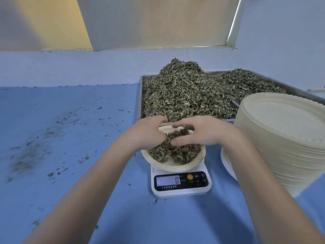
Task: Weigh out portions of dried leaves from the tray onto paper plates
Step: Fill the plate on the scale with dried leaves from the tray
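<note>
Two hands [147, 133] [198, 132], one loaded plate [175, 167]

hands 2 [146, 132] [198, 132] | scale 1 [181, 184] | tray 1 [140, 95] | plate stack 1 [284, 138] | filled plate 1 [173, 165]

Both forearms are bare from the frame's lower edge up to the fingers [182, 142]: no sleeve, glove, watch or ring shows. The left hand [146, 136] and right hand [202, 132] are uncovered, nails short and plain.
</note>
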A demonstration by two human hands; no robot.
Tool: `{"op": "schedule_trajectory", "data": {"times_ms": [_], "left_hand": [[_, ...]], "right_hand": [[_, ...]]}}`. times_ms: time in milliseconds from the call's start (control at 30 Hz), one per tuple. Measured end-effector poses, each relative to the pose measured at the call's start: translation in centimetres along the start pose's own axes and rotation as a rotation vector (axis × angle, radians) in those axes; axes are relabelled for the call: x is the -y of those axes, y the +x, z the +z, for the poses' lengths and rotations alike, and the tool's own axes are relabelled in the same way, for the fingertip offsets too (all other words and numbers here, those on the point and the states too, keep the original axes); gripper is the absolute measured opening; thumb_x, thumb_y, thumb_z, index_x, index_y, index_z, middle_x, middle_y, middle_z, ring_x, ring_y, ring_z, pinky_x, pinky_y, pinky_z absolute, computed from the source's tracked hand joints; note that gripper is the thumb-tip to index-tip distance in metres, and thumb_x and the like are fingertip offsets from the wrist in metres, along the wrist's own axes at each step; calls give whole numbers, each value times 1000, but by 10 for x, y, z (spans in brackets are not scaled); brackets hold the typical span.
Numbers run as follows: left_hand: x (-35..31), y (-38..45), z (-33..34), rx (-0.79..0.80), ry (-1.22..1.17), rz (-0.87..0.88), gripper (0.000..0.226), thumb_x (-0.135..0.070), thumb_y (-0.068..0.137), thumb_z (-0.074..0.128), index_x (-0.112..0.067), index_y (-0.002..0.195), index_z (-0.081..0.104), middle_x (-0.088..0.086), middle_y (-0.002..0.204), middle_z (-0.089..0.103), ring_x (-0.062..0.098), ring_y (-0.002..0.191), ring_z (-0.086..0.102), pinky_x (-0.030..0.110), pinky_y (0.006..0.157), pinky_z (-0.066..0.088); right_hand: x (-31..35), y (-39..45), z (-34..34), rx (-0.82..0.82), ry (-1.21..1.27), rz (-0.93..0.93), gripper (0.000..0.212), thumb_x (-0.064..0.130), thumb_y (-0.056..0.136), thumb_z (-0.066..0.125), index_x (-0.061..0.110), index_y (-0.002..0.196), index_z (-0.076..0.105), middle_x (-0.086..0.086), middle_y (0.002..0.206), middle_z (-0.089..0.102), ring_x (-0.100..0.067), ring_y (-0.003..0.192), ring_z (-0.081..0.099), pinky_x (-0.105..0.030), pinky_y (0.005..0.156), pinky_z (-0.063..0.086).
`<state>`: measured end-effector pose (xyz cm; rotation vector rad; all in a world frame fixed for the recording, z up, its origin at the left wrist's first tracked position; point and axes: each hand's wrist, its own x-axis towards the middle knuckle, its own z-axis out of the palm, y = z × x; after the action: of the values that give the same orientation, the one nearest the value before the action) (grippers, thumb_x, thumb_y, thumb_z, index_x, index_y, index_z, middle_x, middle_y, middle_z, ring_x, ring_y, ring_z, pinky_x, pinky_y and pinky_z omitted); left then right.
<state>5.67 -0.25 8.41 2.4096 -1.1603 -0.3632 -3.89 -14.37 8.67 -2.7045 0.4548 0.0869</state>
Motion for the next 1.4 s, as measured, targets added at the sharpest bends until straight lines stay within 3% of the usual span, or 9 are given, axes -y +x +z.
{"op": "schedule_trajectory", "data": {"times_ms": [100, 367, 667, 767, 867, 967, 1033, 1200, 1400], "left_hand": [[-4, 0, -7, -37, 0, -1, 48, -13, 93, 45, -31, 137, 44, -2, 134, 52, 17, 111, 55, 24, 74, 36], [-3, 12, -9, -99, -90, 51, 41, -11, 91, 46, -30, 126, 54, -6, 133, 52, 10, 95, 54, 10, 52, 38], [7, 17, 1, -176, -183, 50, 31, -17, 92, 51, -31, 118, 60, -8, 127, 56, 8, 97, 54, 18, 72, 39], [8, 15, 4, -191, -198, 54, 35, -11, 91, 48, -30, 119, 60, -8, 125, 56, 10, 98, 56, 21, 75, 41], [10, 15, 6, -220, -221, 54, 41, -4, 89, 44, -28, 119, 60, -6, 124, 57, 11, 101, 52, 18, 77, 39], [12, 16, 9, -263, -251, 52, 46, 2, 88, 40, -29, 115, 60, -6, 120, 56, 9, 99, 50, 6, 63, 37], [13, 17, 11, -298, -274, 54, 48, 6, 86, 39, -28, 113, 61, -5, 117, 56, 8, 96, 49, 10, 67, 36], [19, 19, 16, -328, -297, 53, 47, 6, 84, 40, -27, 111, 60, -6, 110, 55, 6, 88, 50, 9, 61, 36], [20, 19, 17, -396, -389, 49, 44, 5, 88, 39, -26, 110, 61, -6, 109, 59, 0, 85, 53, 7, 73, 41]], "right_hand": [[-1, 0, -7, -102, 31, -58, 51, 65, 82, 51, 44, 129, 52, 10, 131, 57, -11, 117, 52, -27, 90, 40], [1, 11, -3, -202, 109, -79, 43, 60, 92, 37, 42, 129, 53, 7, 121, 63, -13, 108, 56, -30, 86, 44], [2, 11, 9, -218, 100, -67, 42, 54, 93, 44, 38, 130, 52, 6, 115, 62, -14, 109, 55, -29, 83, 43], [2, 12, 15, -288, -136, -13, 42, 56, 92, 44, 33, 124, 57, 1, 111, 60, -20, 106, 56, -34, 81, 48], [6, 11, 24, -400, -269, 20, 60, 72, 83, 31, 34, 118, 60, -2, 100, 54, -27, 99, 57, -34, 73, 45], [11, 11, 35, -353, -342, 21, 86, 86, 64, 13, 39, 123, 54, -5, 107, 53, -31, 105, 56, -36, 75, 43], [13, 13, 42, -326, -407, 8, 83, 87, 68, 21, 38, 126, 51, -4, 111, 51, -29, 104, 57, -35, 69, 39], [15, 18, 48, -284, -361, -168, 38, 42, 91, 54, 19, 121, 53, -6, 111, 48, -30, 98, 57, -34, 74, 45], [23, 19, 28, -330, -221, -235, 31, 27, 89, 60, 13, 117, 62, -6, 106, 56, -24, 99, 56, -36, 87, 45]]}}
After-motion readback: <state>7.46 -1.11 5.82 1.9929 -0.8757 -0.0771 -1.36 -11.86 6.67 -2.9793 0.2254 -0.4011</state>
